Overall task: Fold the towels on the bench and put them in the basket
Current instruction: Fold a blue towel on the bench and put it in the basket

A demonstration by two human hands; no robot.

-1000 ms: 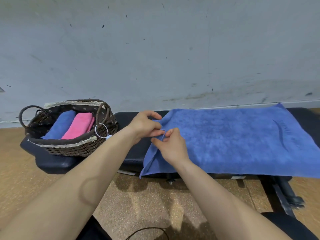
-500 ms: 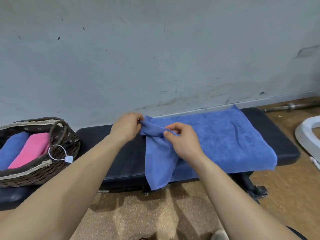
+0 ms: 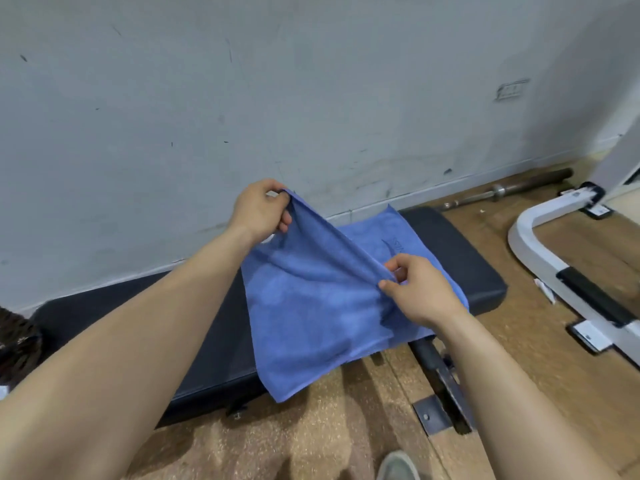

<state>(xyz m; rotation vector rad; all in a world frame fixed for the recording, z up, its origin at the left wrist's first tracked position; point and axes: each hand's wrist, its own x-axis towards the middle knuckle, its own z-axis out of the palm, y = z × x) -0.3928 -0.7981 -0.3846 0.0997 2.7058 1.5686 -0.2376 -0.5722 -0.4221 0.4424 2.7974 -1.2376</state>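
Blue towel (image 3: 311, 317) sits between the two hands, partly lifted off the black padded worktop (image 3: 467, 247). Left hand (image 3: 261, 211) is raised above the pad's back side near the wall and pinches one upper corner, fingers curled around the cloth. Right hand (image 3: 419, 289) is lower and nearer the camera, pinching the same edge between thumb and fingers. That held edge is pulled fairly straight between the hands, running diagonally from upper left down to lower right. Below it the cloth drapes toward the camera, and one corner hangs past the worktop's front edge, pointing down at the floor. The rest lies flat on the right end of the pad behind the right hand, with a faint logo showing. True long axis is hard to tell with the cloth doubled over like this. A sliver of dark woven basket (image 3: 15, 348) sits at the far left edge, well apart from the towel. A barbell (image 3: 498, 192) lies along the wall, a white metal frame (image 3: 540, 244) stands at right, and a grey shoe (image 3: 396, 465) shows at bottom.
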